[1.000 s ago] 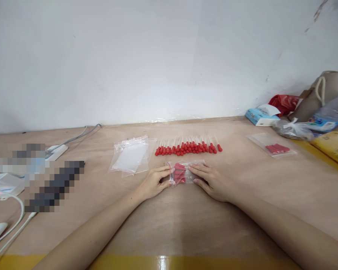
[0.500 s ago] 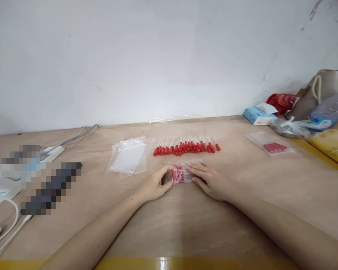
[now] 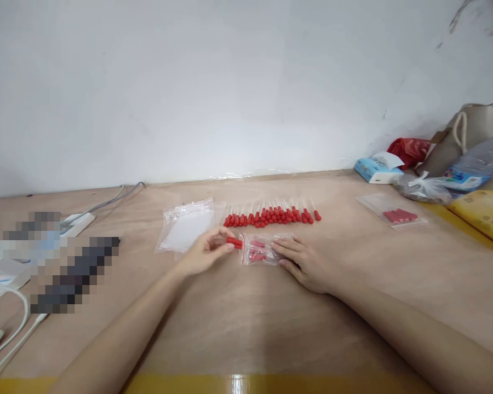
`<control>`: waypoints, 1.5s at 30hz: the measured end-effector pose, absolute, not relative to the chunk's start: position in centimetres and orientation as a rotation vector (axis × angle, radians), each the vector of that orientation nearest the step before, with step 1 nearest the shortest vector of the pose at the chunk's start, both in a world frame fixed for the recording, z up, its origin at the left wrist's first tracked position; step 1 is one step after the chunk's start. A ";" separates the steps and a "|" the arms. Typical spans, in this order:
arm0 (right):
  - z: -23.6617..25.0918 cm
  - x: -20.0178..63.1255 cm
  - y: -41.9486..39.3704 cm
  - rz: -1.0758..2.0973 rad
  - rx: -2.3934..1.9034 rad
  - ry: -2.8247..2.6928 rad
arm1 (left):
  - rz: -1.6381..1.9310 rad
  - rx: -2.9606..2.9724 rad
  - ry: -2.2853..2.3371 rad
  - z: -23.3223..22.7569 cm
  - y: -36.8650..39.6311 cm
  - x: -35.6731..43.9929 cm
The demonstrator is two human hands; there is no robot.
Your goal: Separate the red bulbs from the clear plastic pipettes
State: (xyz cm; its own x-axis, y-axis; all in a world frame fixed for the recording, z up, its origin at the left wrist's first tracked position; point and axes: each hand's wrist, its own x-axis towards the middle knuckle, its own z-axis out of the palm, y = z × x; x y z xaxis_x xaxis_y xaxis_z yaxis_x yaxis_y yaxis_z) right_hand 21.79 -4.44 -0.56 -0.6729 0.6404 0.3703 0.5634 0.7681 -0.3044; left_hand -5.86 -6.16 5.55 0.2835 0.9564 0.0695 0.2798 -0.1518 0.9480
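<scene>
My left hand (image 3: 207, 251) pinches red rubber dropper bulbs (image 3: 234, 243) between thumb and fingers at the mouth of a clear zip bag (image 3: 271, 258). More red bulbs (image 3: 258, 250) show through the plastic. Flat on the bag's right end lies my right hand (image 3: 306, 262), fingers stretched out, pressing it to the table. Just beyond my hands is a row of droppers with red bulbs (image 3: 271, 215), their thin clear tubes pointing at the wall. Whether the pinched bulbs have tubes on them cannot be made out.
Empty zip bags (image 3: 189, 225) lie left of the droppers. Another bag with red bulbs (image 3: 399, 215) is at the right. A tissue pack (image 3: 378, 168), a knotted plastic bag (image 3: 423, 186) and a bottle (image 3: 480, 161) sit back right. Cables (image 3: 22, 306) run along the left.
My left hand has let go of the bag's left end and shifted left, now pinching red bulbs at its mouth. The bag lies flatter. My right hand stays put.
</scene>
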 end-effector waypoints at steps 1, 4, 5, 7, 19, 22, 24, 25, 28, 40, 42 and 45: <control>-0.6 21.8 -4.4 0.228 -0.907 -2.506 | 0.911 1.600 1.205 6.7 -6.0 -7.2; -0.5 21.8 -4.4 0.232 -0.905 -2.512 | 1.037 1.547 1.392 9.4 -5.4 -10.7; -0.5 21.8 -4.4 0.233 -0.906 -2.513 | 1.189 1.545 1.448 9.9 -5.1 -11.3; -0.5 21.7 -4.4 0.240 -0.913 -2.520 | 1.469 1.542 1.553 9.9 -4.5 -11.3; -0.2 21.7 -4.5 0.238 -0.925 -2.537 | 0.975 2.415 1.740 3.8 0.7 -1.4; -0.2 21.7 -4.5 0.244 -0.920 -2.539 | 0.805 2.512 1.829 3.8 1.2 -1.2; -0.2 21.7 -4.5 0.253 -0.922 -2.546 | 0.802 2.569 1.815 4.0 1.1 -1.4; -0.2 21.7 -4.5 0.257 -0.923 -2.547 | 0.846 2.598 1.795 4.2 0.9 -1.5; -0.2 21.7 -4.5 0.264 -0.925 -2.545 | 1.055 2.671 1.669 4.3 -0.7 -2.2; -0.5 21.8 -4.4 0.276 -0.978 -2.499 | 0.983 2.097 1.340 1.0 -6.5 -2.9; -0.5 21.9 -4.4 0.275 -0.962 -2.510 | 0.906 2.113 1.253 1.3 -6.3 -2.4; -0.4 21.9 -4.4 0.273 -0.936 -2.522 | 0.865 2.137 1.241 1.6 -6.3 -2.0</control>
State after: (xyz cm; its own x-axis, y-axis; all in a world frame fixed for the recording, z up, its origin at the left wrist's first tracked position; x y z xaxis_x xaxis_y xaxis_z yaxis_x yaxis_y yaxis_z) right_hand 21.89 -4.42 -0.35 -0.6774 0.6579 0.3291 0.5723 0.7524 -0.3260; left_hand -2.03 -6.28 1.64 0.3772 0.8870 0.2663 0.5566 -0.4470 0.7003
